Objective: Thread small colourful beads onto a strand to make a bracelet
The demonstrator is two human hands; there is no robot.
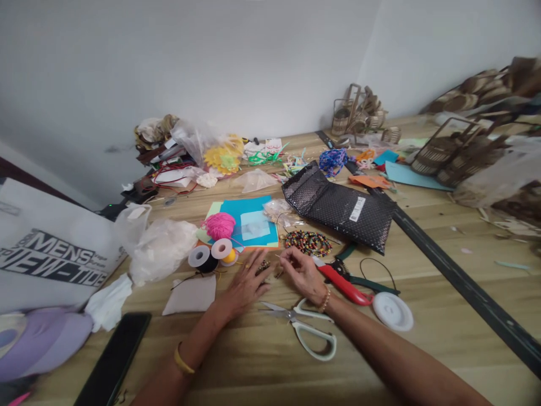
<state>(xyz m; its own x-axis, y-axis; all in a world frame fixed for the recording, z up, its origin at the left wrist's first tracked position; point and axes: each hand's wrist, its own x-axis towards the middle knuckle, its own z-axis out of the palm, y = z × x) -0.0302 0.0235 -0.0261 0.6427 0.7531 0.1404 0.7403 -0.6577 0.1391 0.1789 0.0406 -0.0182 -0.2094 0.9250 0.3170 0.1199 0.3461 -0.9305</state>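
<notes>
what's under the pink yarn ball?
The pink yarn ball sits on the left edge of a stack of coloured paper sheets, blue on top, green and orange edges showing. What lies beneath the stack is covered.

Both forearms reach in from the lower edge and converge. The left hand lies palm down, fingers spread flat; the right hand is curled — fingertips pinched together, pointing toward the left — wrist slightly raised

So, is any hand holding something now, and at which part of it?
The left hand lies flat on a small beaded piece. The right hand pinches something thin at its fingertips; what it is cannot be told.
</notes>
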